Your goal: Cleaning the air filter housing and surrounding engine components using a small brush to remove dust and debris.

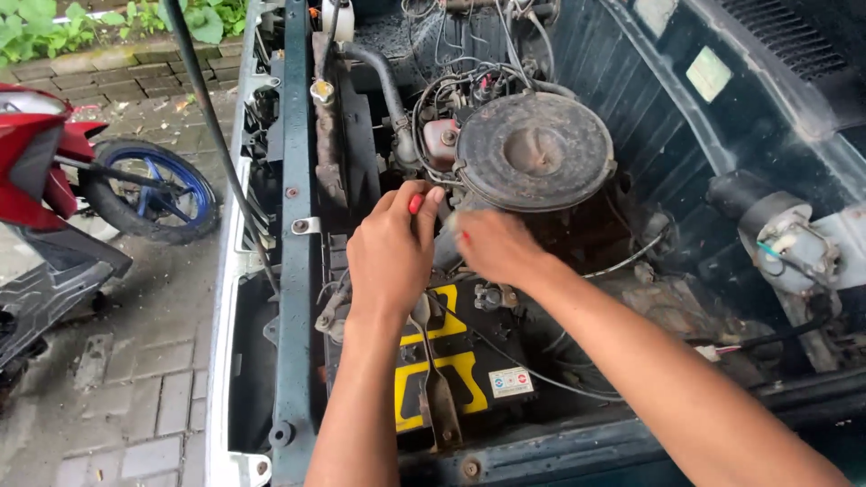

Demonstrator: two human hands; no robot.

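The left hand pinches a small red-tipped tool, fingers closed on it. The right hand curls beside it, under the round air cleaner; what it grips cannot be told. Both work above the yellow-and-black battery. This looks like slow, careful work in a tight spot.

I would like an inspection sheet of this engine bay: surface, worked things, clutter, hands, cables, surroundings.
Surface: open engine bay, dirty and dusty.
Job's things: small red-handled tool in left hand, beside the round air cleaner cover.
Clutter: nothing seen.
Grippers: left hand closed around the tool; right hand close beside it, grip hidden.
Cables: thin black wire across the black and yellow battery; tangled wires behind the cover.
Surroundings: red motorcycle on wet paving, plants behind.
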